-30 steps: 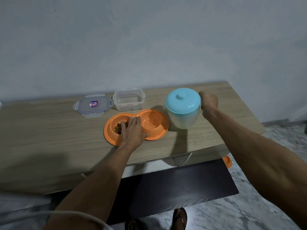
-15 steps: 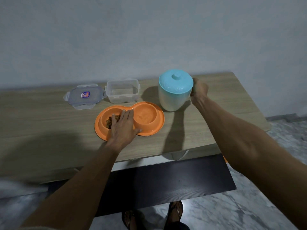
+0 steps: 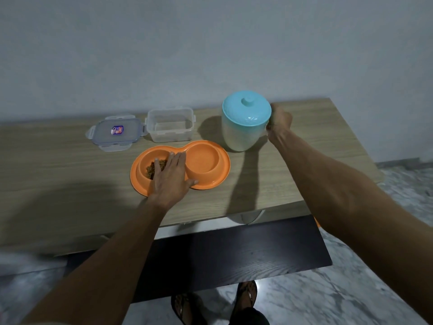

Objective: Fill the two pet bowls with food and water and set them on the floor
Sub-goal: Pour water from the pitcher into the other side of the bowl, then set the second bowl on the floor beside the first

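Note:
An orange double pet bowl (image 3: 212,181) lies on the wooden table (image 3: 58,165). Its left cup holds brown kibble (image 3: 150,168); its right cup (image 3: 205,160) looks bare. My left hand (image 3: 169,178) rests flat on the middle of the bowl, fingers spread over the left cup. A white jug with a light blue lid (image 3: 246,118) stands just right of the bowl. My right hand (image 3: 278,125) is closed around the jug's handle side; the handle itself is hidden by the hand.
A clear plastic container (image 3: 169,124) stands open behind the bowl, its lid (image 3: 114,132) flat to the left. A dark board (image 3: 234,252) juts out below the table front. My sandalled feet (image 3: 215,303) stand on marble floor (image 3: 339,296). The wall is close behind.
The jug has moved back and stands on the table near the wall, still gripped by my right hand. My left hand stays on the bowl. My head has shifted.

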